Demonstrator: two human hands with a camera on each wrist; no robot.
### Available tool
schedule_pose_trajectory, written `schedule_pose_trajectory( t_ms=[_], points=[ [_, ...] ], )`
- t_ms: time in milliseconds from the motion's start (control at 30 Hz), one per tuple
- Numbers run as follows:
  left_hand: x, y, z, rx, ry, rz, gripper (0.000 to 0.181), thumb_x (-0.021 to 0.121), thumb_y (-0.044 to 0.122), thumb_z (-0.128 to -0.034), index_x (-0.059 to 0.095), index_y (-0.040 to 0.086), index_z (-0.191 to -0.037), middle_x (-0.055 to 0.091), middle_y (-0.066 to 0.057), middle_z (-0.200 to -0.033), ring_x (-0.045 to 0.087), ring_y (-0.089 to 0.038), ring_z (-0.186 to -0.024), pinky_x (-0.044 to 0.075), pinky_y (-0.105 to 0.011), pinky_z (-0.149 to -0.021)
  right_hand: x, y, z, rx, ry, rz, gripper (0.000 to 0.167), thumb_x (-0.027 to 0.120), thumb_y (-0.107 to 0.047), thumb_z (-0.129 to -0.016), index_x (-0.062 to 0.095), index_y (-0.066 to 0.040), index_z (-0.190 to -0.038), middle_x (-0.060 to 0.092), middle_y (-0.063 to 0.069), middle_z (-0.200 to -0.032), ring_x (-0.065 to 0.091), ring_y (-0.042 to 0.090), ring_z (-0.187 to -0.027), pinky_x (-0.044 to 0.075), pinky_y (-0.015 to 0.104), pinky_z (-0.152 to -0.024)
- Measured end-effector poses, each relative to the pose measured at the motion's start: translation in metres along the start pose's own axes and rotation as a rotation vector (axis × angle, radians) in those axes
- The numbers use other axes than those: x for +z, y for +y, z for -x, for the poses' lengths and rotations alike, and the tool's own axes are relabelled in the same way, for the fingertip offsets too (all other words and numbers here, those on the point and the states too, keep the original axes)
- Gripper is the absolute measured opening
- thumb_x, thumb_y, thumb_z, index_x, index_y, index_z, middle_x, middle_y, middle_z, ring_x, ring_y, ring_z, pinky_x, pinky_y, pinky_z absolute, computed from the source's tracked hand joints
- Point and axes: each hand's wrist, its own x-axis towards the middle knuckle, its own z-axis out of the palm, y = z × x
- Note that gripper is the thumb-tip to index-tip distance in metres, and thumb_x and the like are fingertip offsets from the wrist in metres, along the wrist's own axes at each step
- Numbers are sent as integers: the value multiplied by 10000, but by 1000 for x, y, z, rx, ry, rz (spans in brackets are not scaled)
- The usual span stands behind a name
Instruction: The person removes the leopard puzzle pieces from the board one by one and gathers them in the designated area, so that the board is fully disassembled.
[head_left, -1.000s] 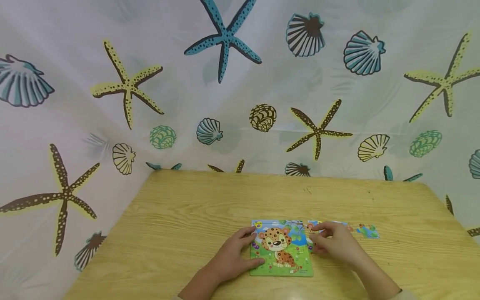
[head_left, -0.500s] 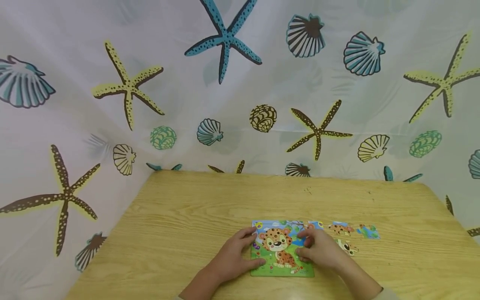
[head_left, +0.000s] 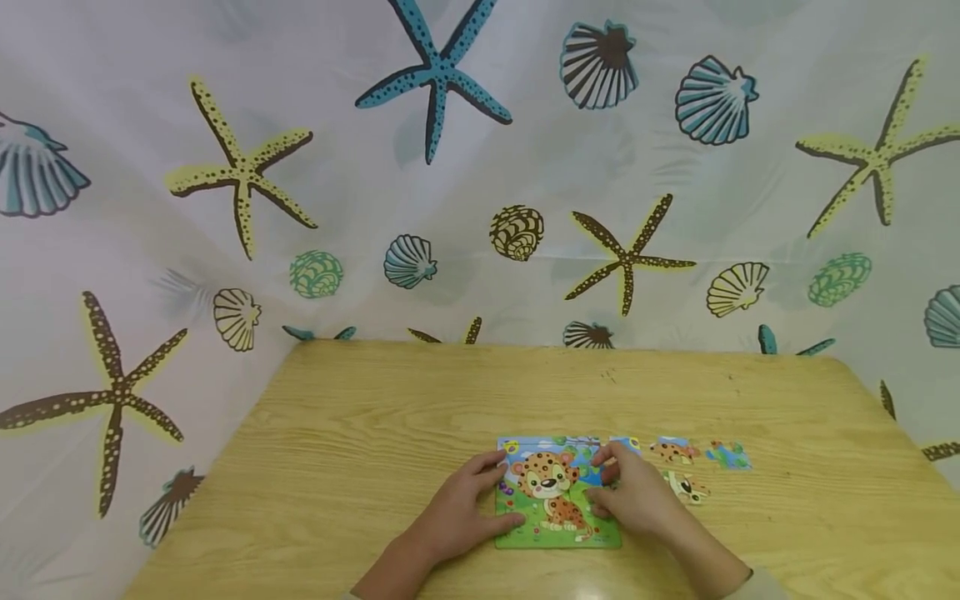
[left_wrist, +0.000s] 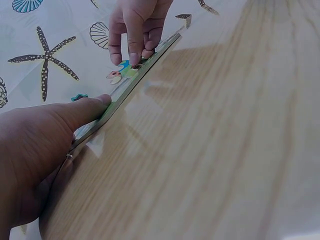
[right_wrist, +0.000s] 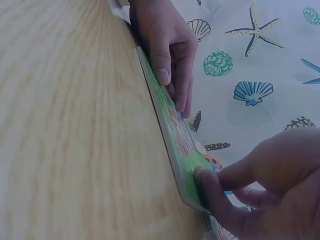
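Note:
A square jigsaw puzzle (head_left: pixel 558 533) with a cartoon leopard cub lies flat on the wooden table. At its left side rests my left hand (head_left: pixel 468 508); the thumb lies straight on the top and the fingers touch the left edge. My right hand (head_left: pixel 637 496) is over the puzzle's right side. Between its thumb and fingers it pinches a puzzle piece (right_wrist: pixel 212 160), partly green with an orange spotted bit. The fingers cover much of this piece, and I cannot tell whether it sits in the puzzle. In the left wrist view the right fingertips (left_wrist: pixel 134 59) point down at the puzzle.
Several loose pieces lie right of the puzzle: a blue one (head_left: pixel 624 442) behind the right hand, a spotted one (head_left: pixel 673 452), a blue-green one (head_left: pixel 729 455) and a face piece (head_left: pixel 686 487). A white cloth (head_left: pixel 450 200) printed with starfish and shells hangs around the table (head_left: pixel 375 400).
My right hand has moved left from the puzzle's right edge onto its right side, uncovering the loose pieces. The left hand keeps its place on the puzzle. The head view has shifted slightly.

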Motion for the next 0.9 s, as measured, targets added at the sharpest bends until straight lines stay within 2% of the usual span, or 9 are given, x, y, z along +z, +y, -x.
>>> schedule_pose_trajectory(
  t_ms=[133,267,400,600,767,900],
  points=[
    [-1,0,0,-5,-1,15,837,747,514,-857,476,7,-1465,369,-60,-1593,376,-330,-1458,401,-512,-1136,2,0,-1,10,-8,-115,251,617,84,-927,553,-36,-1137,567,118,-898,667,193,-650,603,295,-597],
    [0,0,-1,-2,-7,23,828,749,503,-860,473,12,-1468,366,-59,-1594,378,-326,-1458,408,-511,-1130,-2,1,-2,4,-27,-169,242,555,85,-964,541,-18,-1182,568,141,-910,680,213,-650,614,317,-614],
    [0,0,0,-5,-10,17,833,745,512,-860,474,10,-1467,370,-60,-1592,374,-334,-1459,403,-519,-1133,-9,5,-2,-16,-97,-230,256,525,55,-994,518,12,-1247,568,169,-973,685,231,-701,625,335,-663],
    [0,2,1,0,-11,16,845,738,522,-862,473,-11,-1461,373,-83,-1588,379,-359,-1451,400,-548,-1124,-28,11,-4,-62,-194,-289,334,530,32,-1005,474,65,-1332,559,200,-1036,700,226,-786,624,329,-736],
    [-1,3,1,14,0,13,845,739,517,-863,476,-26,-1455,379,-92,-1583,400,-360,-1437,410,-552,-1111,-50,14,-9,-74,-222,-310,382,530,-9,-1019,431,82,-1377,552,195,-1044,716,250,-841,620,336,-768],
    [0,1,0,10,3,10,838,741,519,-861,481,-12,-1456,380,-78,-1584,397,-345,-1443,409,-539,-1119,-71,19,-13,-67,-217,-295,417,535,-64,-1031,410,77,-1403,583,161,-1016,713,259,-857,614,322,-746]
  ],
)
